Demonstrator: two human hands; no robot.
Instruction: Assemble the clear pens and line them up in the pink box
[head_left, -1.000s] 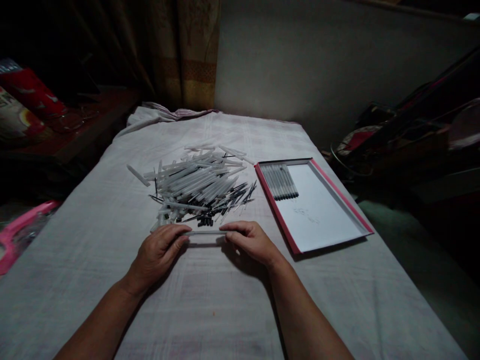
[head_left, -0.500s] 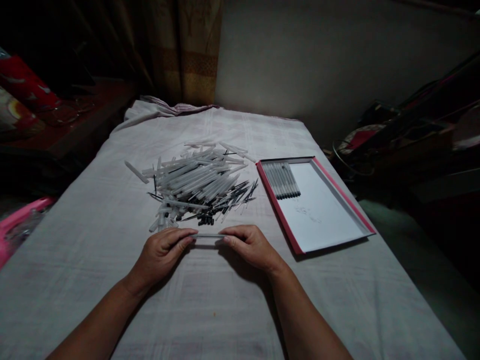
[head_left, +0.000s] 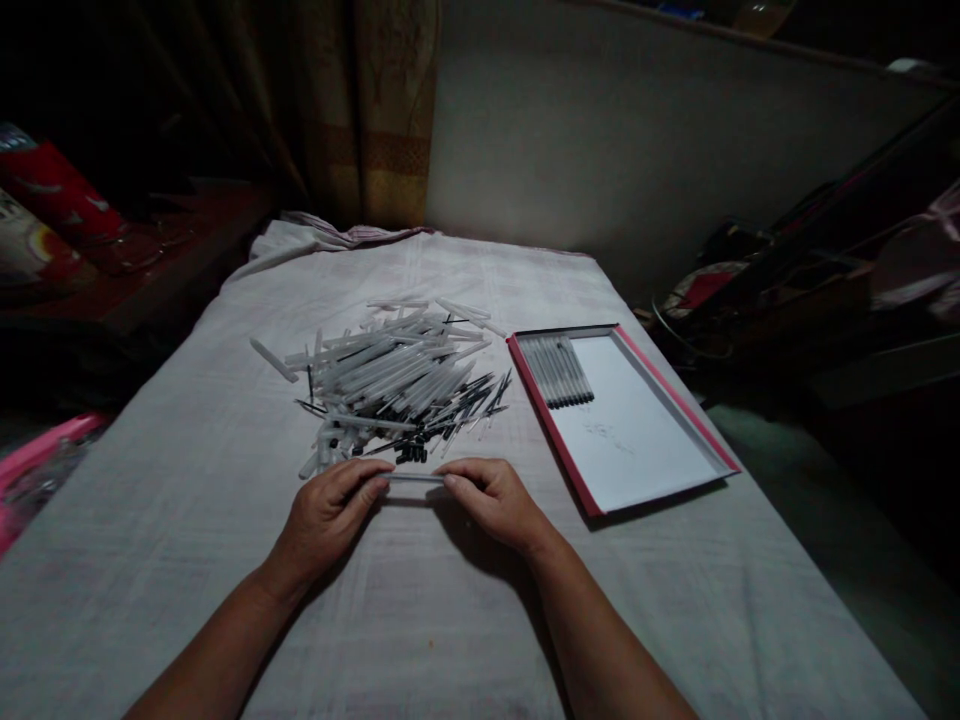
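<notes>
A thin pen (head_left: 415, 478) lies level between my two hands, just above the cloth. My left hand (head_left: 337, 505) pinches its left end between thumb and fingers. At the other end, my right hand (head_left: 495, 497) grips it the same way; both tips are hidden by the fingers. Right beyond my hands spreads a heap of clear pen barrels (head_left: 390, 370), with dark refills (head_left: 469, 405) along its right side. Small black plugs (head_left: 412, 454) lie at the heap's near edge, and translucent caps (head_left: 321, 450) at its near left.
To the right lies a shallow box lid (head_left: 652, 440) with red sides, holding a row of pens (head_left: 559, 372) at its far left corner. A pale cloth (head_left: 360, 640) covers the table. A pink basket (head_left: 45, 450) stands at the left, near a dark red cabinet (head_left: 187, 240).
The view has tilted up slightly, so the table things sit lower in the picture. Both hands keep the same pinch on the pen, with little visible movement.
</notes>
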